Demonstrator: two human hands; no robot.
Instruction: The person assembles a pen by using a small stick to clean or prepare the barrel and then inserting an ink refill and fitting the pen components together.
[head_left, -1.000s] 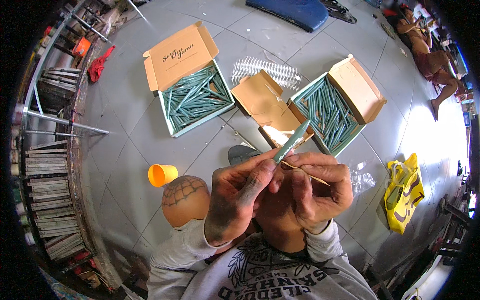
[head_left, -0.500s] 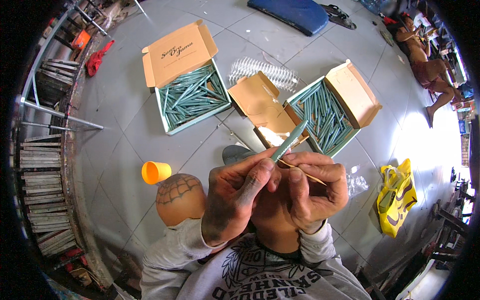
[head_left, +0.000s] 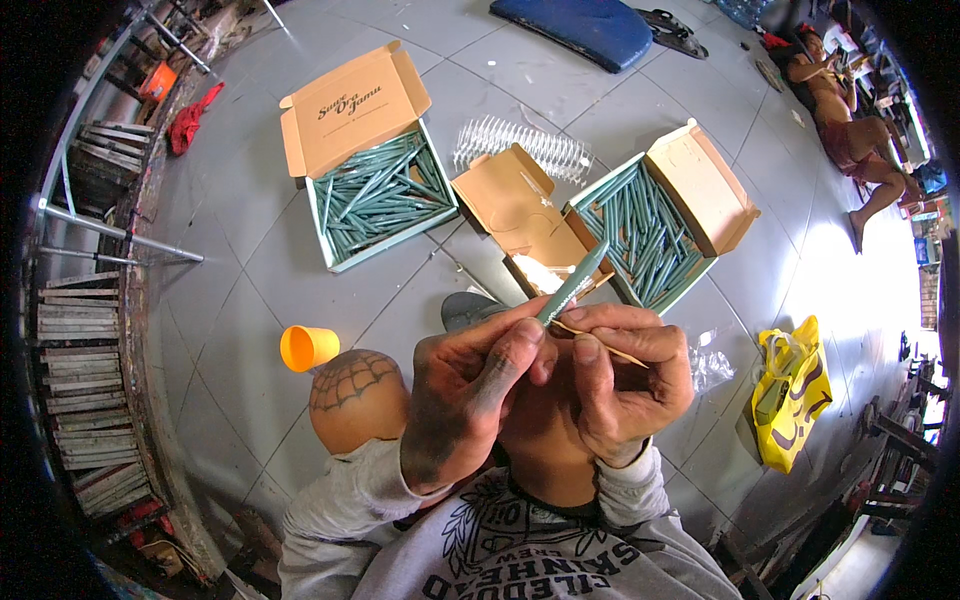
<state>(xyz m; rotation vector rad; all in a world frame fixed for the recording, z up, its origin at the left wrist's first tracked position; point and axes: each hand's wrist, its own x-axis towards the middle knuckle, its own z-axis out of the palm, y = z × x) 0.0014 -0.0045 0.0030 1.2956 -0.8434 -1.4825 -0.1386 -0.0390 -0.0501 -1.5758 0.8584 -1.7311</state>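
My left hand (head_left: 455, 395) is closed, pinching the lower end of a dark green, slim tapered stick (head_left: 574, 284) with white print along its side. The stick leans up and to the right. My right hand (head_left: 637, 375) pinches a thin pale wooden pick (head_left: 622, 354) between thumb and fingers. The tip of that pick is at the lower end of the green stick; whether it goes inside I cannot tell. Beyond my hands, a left box (head_left: 342, 268) and a right box (head_left: 712, 264) stand with lids up, both full of similar green sticks.
Between the boxes lies an opened brown carton (head_left: 512, 215) with white material inside, and behind it a clear ridged plastic tray (head_left: 530, 145). An orange cup (head_left: 310, 348) lies left; a yellow bag (head_left: 792, 400) sits right. A blue cushion (head_left: 580, 30) is far off. Another person (head_left: 850, 120) reclines far right.
Both hands keep their grips with almost no movement. The whole view has shifted very slightly.
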